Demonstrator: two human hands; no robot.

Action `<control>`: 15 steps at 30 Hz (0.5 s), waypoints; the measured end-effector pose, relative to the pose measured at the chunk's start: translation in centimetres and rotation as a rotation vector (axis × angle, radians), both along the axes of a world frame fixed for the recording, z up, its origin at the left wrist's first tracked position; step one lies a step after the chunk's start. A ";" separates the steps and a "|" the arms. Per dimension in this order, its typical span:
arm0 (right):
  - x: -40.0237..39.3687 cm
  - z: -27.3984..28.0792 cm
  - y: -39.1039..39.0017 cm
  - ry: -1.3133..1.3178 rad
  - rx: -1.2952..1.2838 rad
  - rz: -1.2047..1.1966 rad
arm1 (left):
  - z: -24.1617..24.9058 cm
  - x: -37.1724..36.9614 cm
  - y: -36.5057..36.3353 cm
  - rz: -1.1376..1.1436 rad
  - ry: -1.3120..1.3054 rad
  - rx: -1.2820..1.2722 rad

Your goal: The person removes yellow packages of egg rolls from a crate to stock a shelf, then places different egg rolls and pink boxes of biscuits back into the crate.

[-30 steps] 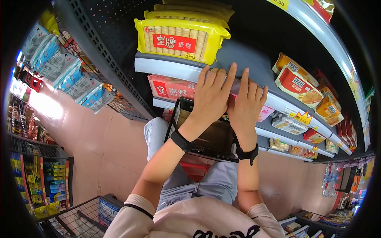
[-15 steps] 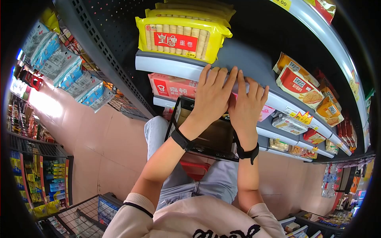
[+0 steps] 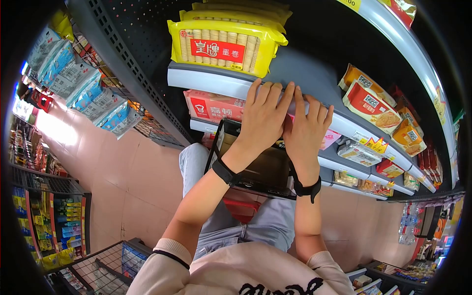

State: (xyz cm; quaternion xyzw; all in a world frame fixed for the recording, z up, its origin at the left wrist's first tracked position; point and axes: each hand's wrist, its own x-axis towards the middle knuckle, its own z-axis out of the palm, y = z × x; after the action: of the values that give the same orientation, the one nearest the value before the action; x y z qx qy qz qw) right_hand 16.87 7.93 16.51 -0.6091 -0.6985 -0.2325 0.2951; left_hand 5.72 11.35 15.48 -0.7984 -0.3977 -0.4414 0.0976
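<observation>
My left hand (image 3: 266, 115) and my right hand (image 3: 307, 132) lie side by side on the front edge of the shelf (image 3: 211, 81), palms down and fingers stretched out. Neither holds anything. The left fingertips reach just below a yellow pack of egg rolls (image 3: 221, 48), with more packs behind it. Under my wrists is an open, dark-edged box (image 3: 260, 169) with a brownish inside, partly covered by my hands and arms. A pink package (image 3: 214, 105) sits on the shelf below, left of my left hand.
Red and orange biscuit packs (image 3: 369, 105) stand on the shelf to the right, with a white pack (image 3: 359, 153) lower down. Blue-and-white bags (image 3: 83, 81) hang at the left. A wire rack (image 3: 98, 268) is behind me on the left; tiled floor (image 3: 118, 191) lies between.
</observation>
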 end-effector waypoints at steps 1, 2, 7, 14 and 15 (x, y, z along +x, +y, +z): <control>0.0 0.0 0.0 0.001 0.004 0.001 | 0.0 0.0 0.0 0.001 0.000 0.001; 0.0 0.0 0.0 0.001 0.003 0.000 | 0.0 0.0 0.0 0.001 0.001 0.001; 0.0 -0.1 0.0 0.013 0.018 0.009 | 0.1 0.0 0.0 0.002 0.007 -0.008; -0.1 0.0 0.0 0.027 0.000 0.003 | 0.3 0.0 -0.1 0.013 0.001 0.034; -0.1 0.0 0.0 0.028 0.005 0.005 | 0.2 0.0 0.0 0.006 0.001 0.017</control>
State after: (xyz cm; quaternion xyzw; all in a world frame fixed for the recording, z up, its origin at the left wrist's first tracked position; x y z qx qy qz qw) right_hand 16.80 7.91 16.52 -0.6097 -0.6953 -0.2251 0.3069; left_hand 5.75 11.31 15.63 -0.7967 -0.3961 -0.4440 0.1061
